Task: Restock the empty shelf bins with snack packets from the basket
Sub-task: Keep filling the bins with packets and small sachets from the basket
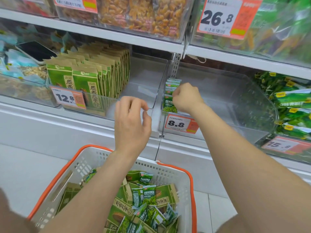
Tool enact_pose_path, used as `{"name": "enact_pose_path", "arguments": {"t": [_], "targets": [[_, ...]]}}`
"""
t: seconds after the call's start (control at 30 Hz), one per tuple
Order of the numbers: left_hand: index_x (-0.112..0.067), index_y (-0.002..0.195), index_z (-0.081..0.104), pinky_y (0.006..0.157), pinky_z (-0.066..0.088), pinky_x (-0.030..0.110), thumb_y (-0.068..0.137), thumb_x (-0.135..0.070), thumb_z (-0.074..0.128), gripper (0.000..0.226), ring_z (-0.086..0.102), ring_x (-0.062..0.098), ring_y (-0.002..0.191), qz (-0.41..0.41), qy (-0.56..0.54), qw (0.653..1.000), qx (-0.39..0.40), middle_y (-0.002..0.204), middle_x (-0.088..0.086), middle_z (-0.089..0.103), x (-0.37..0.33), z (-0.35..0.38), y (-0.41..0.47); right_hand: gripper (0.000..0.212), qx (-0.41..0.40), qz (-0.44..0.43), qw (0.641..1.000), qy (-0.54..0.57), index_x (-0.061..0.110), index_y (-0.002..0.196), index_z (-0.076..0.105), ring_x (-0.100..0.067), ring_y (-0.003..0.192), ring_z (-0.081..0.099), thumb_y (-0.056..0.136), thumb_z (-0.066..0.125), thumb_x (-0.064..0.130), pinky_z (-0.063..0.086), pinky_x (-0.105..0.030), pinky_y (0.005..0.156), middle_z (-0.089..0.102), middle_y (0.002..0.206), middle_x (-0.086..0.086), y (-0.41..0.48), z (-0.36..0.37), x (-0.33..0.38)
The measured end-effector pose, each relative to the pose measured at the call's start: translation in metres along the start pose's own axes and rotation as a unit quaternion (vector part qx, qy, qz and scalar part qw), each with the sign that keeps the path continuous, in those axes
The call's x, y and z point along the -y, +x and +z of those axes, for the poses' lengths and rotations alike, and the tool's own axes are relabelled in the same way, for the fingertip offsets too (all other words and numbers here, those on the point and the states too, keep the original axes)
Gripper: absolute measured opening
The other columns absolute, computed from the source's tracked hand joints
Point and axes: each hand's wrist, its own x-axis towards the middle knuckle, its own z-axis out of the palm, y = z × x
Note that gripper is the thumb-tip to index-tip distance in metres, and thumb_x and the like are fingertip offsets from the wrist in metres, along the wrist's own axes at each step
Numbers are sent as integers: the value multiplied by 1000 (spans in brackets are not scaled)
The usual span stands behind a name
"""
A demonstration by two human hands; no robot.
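Head view, shelf front. Basket (192, 182), white with an orange rim, sits at 6 o'clock on the floor, under both forearms. It holds loose snack packets (145, 195): small green ones mixed with larger kraft-and-green ones, piled untidily.

Left hand (133, 121) hangs near frame centre, above the basket. Its fingers are loosely curved with a narrow gap between thumb and index, and it holds no packet. The fingertips sit at the clear front corner of the left bin (144, 76); cannot tell if they touch or pinch the wall.

Right hand (186, 98) is at 2 o'clock from the left hand, inside the right bin (218, 91). Its fingers are curled tight and grip the top of the small green packets (169, 98). These stand upright in a short row against the bin's left wall, at the hand's 9 o'clock. The bin floor toward 3 o'clock is bare.

The left bin has upright kraft packets (94, 76) in dense rows on its 9 o'clock side. Price tag 8.8 (178, 123) hangs on the right bin's front, just below the right wrist. Price tag 12.8 (67, 98) is on the left bin's front. A dark phone (37, 51) lies at 10 o'clock. Green bags (292, 105) fill the next bin at 3 o'clock.
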Motion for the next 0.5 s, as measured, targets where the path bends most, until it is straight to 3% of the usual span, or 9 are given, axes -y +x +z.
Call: {"name": "enact_pose_path", "arguments": {"t": [0.1, 0.17, 0.27, 0.37, 0.43, 0.5], "targets": [[-9, 88, 56, 71, 43, 46, 78, 7, 64, 20, 48, 31, 85, 14, 29, 999, 29, 92, 6, 51, 15, -3, -19, 28, -164, -57, 984, 51, 14, 103, 74, -34, 93, 66, 89, 49, 11, 54, -36, 78, 72, 95, -11, -34, -1, 10], [-14, 88, 54, 67, 45, 47, 80, 5, 63, 22, 50, 29, 80, -27, 21, 995, 97, 90, 2, 50, 28, -2, -33, 22, -278, -164, 941, 103, 20, 94, 70, -27, 69, 62, 87, 50, 14, 50, -36, 62, 64, 70, 3, -65, 2, 18], [-23, 90, 55, 64, 49, 44, 84, -3, 61, 21, 56, 29, 79, -92, 47, 967, 235, 93, -3, 52, 47, 2, -59, 14, -339, -296, 890, 69, 18, 84, 67, -28, 52, 56, 82, 53, 17, 41, -34, 48, 54, 55, 3, -110, 24, 25], [-20, 92, 60, 64, 47, 40, 86, -7, 58, 15, 62, 32, 88, -97, 76, 917, 380, 98, 2, 61, 61, 4, -86, 14, -231, -367, 901, 26, 18, 83, 67, -28, 50, 57, 79, 53, 22, 45, -33, 47, 55, 51, 3, -140, 61, 19], [-18, 92, 59, 65, 40, 35, 89, -7, 56, 12, 64, 33, 90, -116, 104, 872, 463, 95, 5, 61, 67, 4, -105, 17, -107, -354, 929, -34, 21, 86, 67, -32, 56, 60, 81, 53, 28, 47, -33, 53, 59, 55, 1, -151, 85, 7], [-20, 92, 58, 70, 48, 37, 92, -8, 55, 13, 66, 32, 94, -120, 135, 824, 537, 95, 3, 59, 75, 6, -125, 18, 26, -303, 946, -111, 23, 92, 68, -35, 69, 63, 86, 54, 31, 45, -34, 58, 66, 69, -4, -155, 104, -11]]}}
